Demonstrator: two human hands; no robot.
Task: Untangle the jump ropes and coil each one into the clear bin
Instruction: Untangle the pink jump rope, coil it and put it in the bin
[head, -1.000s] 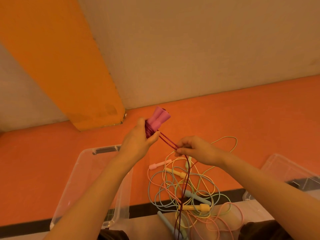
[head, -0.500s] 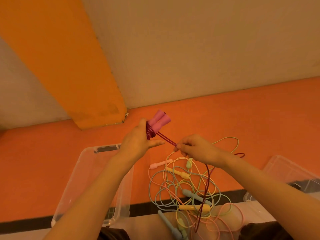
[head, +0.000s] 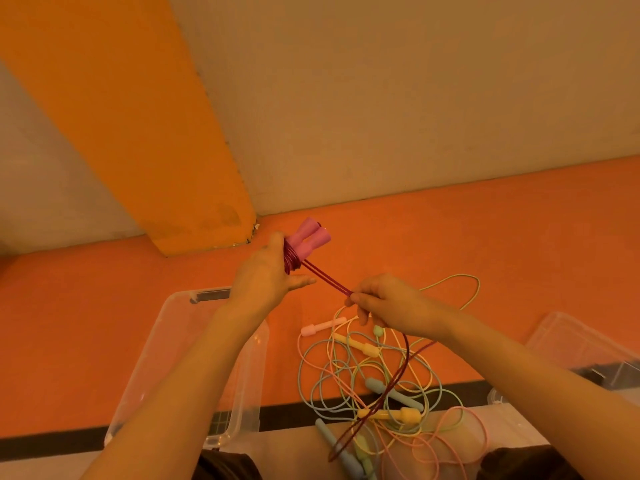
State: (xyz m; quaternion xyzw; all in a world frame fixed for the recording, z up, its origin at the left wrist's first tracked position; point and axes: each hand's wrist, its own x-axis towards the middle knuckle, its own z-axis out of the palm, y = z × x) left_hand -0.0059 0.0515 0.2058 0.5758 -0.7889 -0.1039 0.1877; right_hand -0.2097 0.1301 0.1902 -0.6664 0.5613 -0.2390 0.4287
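Head view: the left hand (head: 266, 277) holds the two pink handles (head: 309, 239) of the maroon rope (head: 325, 280) up over the floor, at about 12 o'clock from the pile (head: 381, 379). Since a second ago the hanging loop has swung from nearly straight down to a slant toward 7 o'clock, and its bottom end now lies over the pile's near edge. The wound turns beside the handles look a little thicker, so I judge the wrapping is advancing and this rope is already free of the tangle.

The left fingers (head: 277, 242) are curled round the handles and the wound turns, with one finger stretched out toward 3 o'clock. The right hand (head: 391, 301) pinches the doubled rope between thumb and fingertips, its other fingers curled in; the strands run taut from it up to the handles.

The clear bin (head: 166, 341) sits at 9 o'clock from the pile, with no rope visible inside, though the left arm covers part of it. The pastel ropes remain tangled on the floor. A second bin (head: 571, 341) shows at 3 o'clock.
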